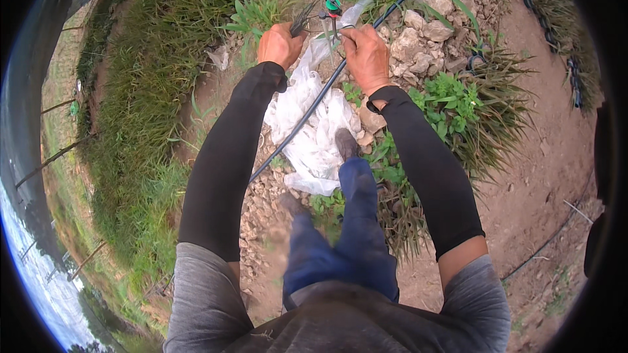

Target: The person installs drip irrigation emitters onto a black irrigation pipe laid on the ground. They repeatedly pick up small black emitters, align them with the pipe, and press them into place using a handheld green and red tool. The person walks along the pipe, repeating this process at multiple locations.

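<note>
My left hand (278, 46) is closed round a small bundle of thin dark strands (303, 19), which stick out past the fingers toward the upper right. Facing it, my right hand (367, 57) is closed with fingertips pinched beside a small sprinkler head (333, 6) with green and red parts on a thin stem. What the right fingers grip is too small to make out. Between and below both hands, crumpled white netting or sheeting (313, 127) lies on the ground, with a black hose (307, 115) running diagonally across it.
Broken rocks (418, 38) lie to the right of the hose. Leafy weeds (451, 101) and a clump of narrow reddish-green leaves (500, 108) grow beside my right arm. Tall grass (140, 91) fills the left side. Bare soil (523, 202) lies at right, with potted plants (562, 26) beyond.
</note>
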Motion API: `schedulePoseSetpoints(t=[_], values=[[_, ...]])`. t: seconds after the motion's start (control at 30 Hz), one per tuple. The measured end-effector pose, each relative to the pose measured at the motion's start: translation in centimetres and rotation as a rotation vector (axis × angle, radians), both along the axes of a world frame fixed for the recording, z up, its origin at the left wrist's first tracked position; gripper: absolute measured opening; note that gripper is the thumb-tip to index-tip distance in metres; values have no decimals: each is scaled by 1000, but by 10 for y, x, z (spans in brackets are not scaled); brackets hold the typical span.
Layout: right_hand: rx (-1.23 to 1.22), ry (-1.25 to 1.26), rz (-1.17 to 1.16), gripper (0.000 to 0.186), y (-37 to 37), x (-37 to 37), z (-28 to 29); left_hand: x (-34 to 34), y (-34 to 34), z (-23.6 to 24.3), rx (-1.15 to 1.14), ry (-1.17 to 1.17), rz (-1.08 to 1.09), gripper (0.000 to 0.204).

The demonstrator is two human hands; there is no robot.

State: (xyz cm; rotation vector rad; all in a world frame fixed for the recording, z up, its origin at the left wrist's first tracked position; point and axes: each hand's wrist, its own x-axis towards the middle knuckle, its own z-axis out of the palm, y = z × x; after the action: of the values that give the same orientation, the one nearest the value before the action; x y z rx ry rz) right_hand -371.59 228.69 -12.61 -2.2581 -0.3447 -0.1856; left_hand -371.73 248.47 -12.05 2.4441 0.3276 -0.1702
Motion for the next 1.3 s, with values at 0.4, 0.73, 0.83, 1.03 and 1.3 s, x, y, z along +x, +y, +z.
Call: schedulePoseSetpoints(t=[0.4,0.73,0.83,1.03,1.3], values=[[191,173,-154,22,30,-24,-15,-35,-17,8,-841,241,393,18],[486,484,-156,21,35,-30,-25,-49,-40,-4,-1359,376,595,16],[357,472,-95,26,36,-26,-7,-53,-37,-9,-1404,392,621,19],[163,524,-7,27,33,-11,-14,-57,-44,-12,-1343,381,606,24],[161,540,27,23,26,-1,-17,-61,-39,-18,-1383,374,682,26]])
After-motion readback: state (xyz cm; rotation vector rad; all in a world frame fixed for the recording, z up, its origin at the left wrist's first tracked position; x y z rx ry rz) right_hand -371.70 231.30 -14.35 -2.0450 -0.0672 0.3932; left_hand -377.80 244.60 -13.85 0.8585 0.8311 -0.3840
